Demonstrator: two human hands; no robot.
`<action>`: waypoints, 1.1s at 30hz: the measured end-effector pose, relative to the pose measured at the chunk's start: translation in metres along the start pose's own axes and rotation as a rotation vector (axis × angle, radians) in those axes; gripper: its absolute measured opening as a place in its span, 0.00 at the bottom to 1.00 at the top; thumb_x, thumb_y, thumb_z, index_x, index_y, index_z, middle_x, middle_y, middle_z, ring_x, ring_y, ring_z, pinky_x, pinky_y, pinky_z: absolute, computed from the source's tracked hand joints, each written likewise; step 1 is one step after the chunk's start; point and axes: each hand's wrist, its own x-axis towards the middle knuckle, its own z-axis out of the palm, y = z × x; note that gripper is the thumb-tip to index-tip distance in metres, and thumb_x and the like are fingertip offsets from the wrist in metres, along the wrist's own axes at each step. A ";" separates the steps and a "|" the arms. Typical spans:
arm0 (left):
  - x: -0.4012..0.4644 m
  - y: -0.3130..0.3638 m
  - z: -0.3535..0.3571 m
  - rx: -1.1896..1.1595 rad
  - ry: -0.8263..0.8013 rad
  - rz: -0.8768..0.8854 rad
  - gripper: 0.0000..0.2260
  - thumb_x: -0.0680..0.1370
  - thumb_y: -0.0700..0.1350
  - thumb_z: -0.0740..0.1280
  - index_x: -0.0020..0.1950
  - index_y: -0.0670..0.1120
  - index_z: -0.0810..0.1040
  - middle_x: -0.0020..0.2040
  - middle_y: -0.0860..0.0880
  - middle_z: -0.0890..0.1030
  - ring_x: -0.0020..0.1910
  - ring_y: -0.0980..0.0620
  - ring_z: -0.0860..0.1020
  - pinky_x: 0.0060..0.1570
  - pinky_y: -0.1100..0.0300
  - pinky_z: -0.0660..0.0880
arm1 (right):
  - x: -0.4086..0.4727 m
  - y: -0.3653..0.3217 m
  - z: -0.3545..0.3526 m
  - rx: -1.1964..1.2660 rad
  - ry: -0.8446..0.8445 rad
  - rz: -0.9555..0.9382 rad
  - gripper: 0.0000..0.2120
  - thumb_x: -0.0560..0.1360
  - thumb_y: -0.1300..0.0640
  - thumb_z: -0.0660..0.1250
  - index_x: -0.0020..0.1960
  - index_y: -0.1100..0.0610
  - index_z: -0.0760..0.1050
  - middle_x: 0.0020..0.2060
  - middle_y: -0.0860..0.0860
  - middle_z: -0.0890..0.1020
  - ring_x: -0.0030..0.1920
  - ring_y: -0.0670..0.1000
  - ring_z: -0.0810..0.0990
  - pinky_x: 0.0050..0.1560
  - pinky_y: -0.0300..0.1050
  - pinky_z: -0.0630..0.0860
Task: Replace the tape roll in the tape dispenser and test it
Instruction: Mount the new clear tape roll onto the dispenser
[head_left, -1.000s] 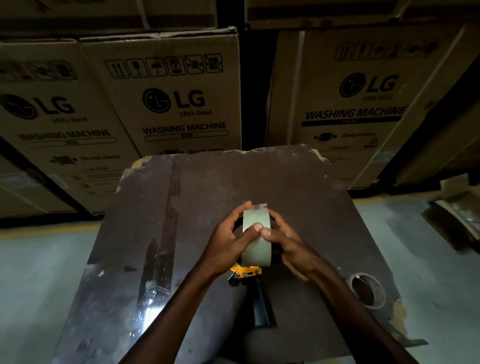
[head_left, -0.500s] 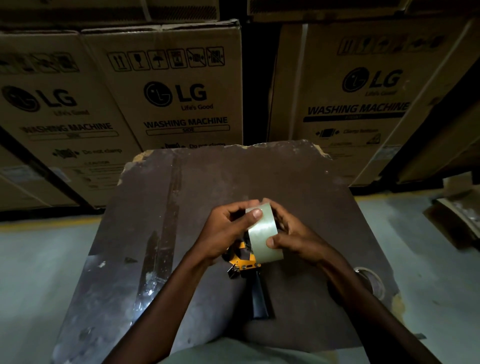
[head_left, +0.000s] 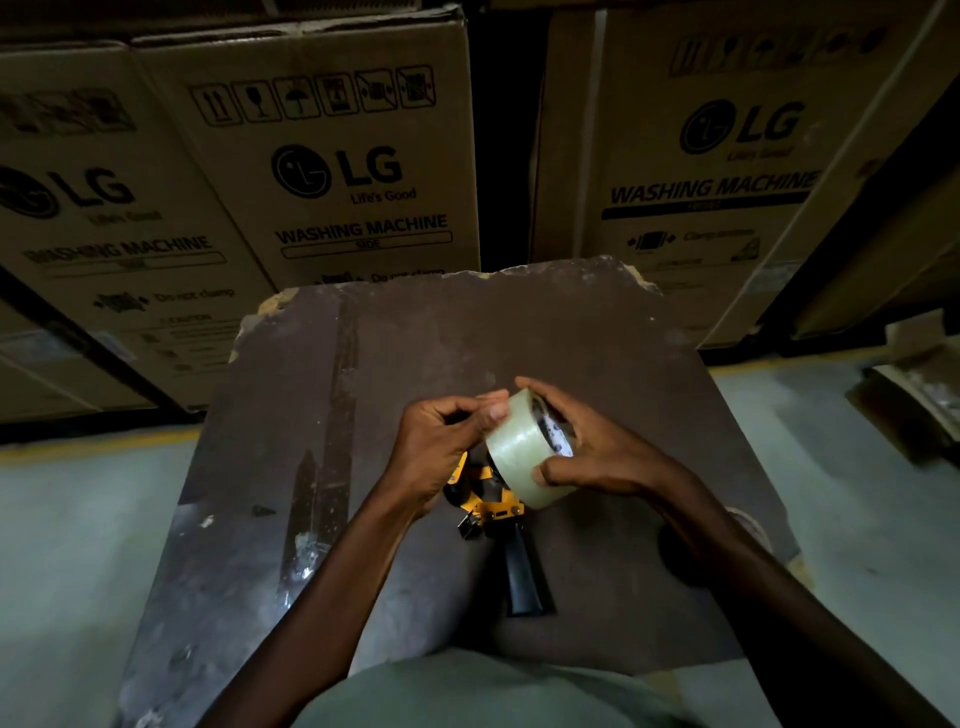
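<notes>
I hold a roll of clear packing tape (head_left: 524, 452) above the middle of a dark worn table (head_left: 415, 353). My right hand (head_left: 597, 452) grips the roll from the right, thumb on its lower band. My left hand (head_left: 441, 452) pinches at the roll's upper left edge with thumb and fingertips. Under both hands lies the tape dispenser (head_left: 493, 512), its yellow frame partly hidden and its black handle (head_left: 522, 577) pointing toward me.
An empty tape core (head_left: 748, 525) peeks out behind my right forearm near the table's right edge. Large LG washing machine cartons (head_left: 337, 171) stand stacked close behind the table. Grey floor (head_left: 78, 545) lies on both sides, with cardboard scraps (head_left: 914, 384) at the right.
The roll has tilted clockwise and shifted slightly right, so its open side now shows. My left fingers have moved to its upper left edge. The dispenser has stayed on the table.
</notes>
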 end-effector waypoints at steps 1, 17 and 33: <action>0.000 -0.001 0.001 -0.012 0.016 0.005 0.05 0.69 0.42 0.74 0.43 0.43 0.86 0.53 0.44 0.85 0.57 0.48 0.82 0.59 0.50 0.77 | 0.001 0.001 -0.001 -0.025 0.009 0.005 0.48 0.61 0.47 0.75 0.78 0.41 0.58 0.71 0.47 0.70 0.68 0.45 0.73 0.63 0.42 0.75; 0.001 0.000 -0.002 0.208 0.102 0.051 0.06 0.73 0.43 0.74 0.41 0.41 0.85 0.37 0.43 0.85 0.34 0.52 0.81 0.36 0.57 0.78 | 0.006 0.014 0.022 0.264 -0.009 0.050 0.39 0.65 0.50 0.76 0.73 0.54 0.67 0.68 0.57 0.77 0.68 0.58 0.76 0.66 0.57 0.74; 0.004 -0.017 -0.015 -0.100 0.106 -0.090 0.09 0.71 0.47 0.72 0.45 0.42 0.80 0.42 0.41 0.85 0.40 0.45 0.83 0.43 0.52 0.81 | 0.011 0.021 -0.005 0.002 -0.127 0.096 0.47 0.59 0.41 0.80 0.74 0.43 0.64 0.68 0.44 0.75 0.67 0.44 0.76 0.68 0.49 0.75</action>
